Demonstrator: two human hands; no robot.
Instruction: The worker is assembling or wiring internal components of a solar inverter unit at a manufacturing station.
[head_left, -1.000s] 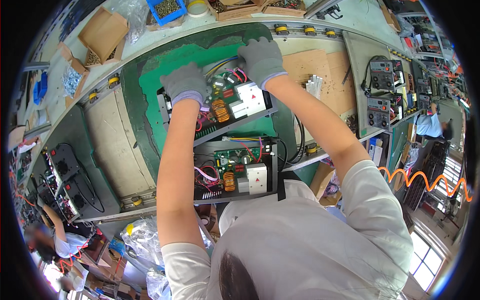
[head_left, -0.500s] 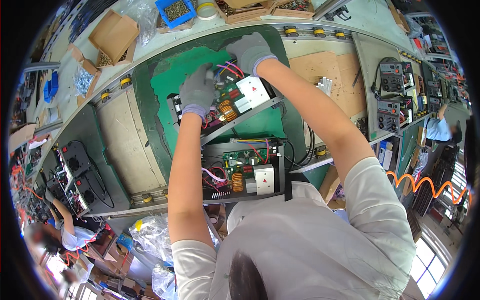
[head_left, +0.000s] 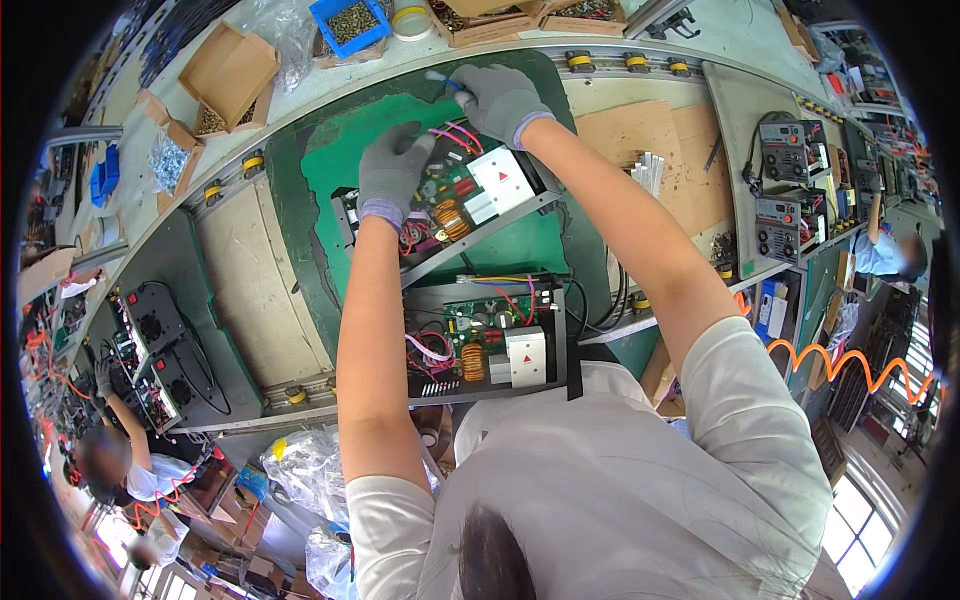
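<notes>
An open unit with a green circuit board (head_left: 432, 187), copper coil (head_left: 451, 219) and white metal plate (head_left: 502, 180) lies tilted on the green mat. My gloved left hand (head_left: 392, 172) is over its left part, thumb apart from the fingers, seemingly holding nothing. Beyond the board's far edge, my gloved right hand (head_left: 497, 102) is closed on a thin blue wire (head_left: 452, 84) with a pale end. Pink wires (head_left: 458, 136) rise from the board just below that hand. Nearer to me is a second open unit (head_left: 485, 340) with a similar board, coil and plate.
Beyond the rail with yellow rollers (head_left: 580, 62) are a blue bin (head_left: 350, 25) of small metal parts and open cardboard boxes (head_left: 228, 75). Finished-looking units (head_left: 785, 225) stand at right. Black cables (head_left: 612, 300) loop beside the near unit. Co-workers (head_left: 150, 470) are at both sides.
My right hand has turned, and the blue wire with its pale end now shows in its fingers. My left hand has shifted slightly, with its thumb now apart.
</notes>
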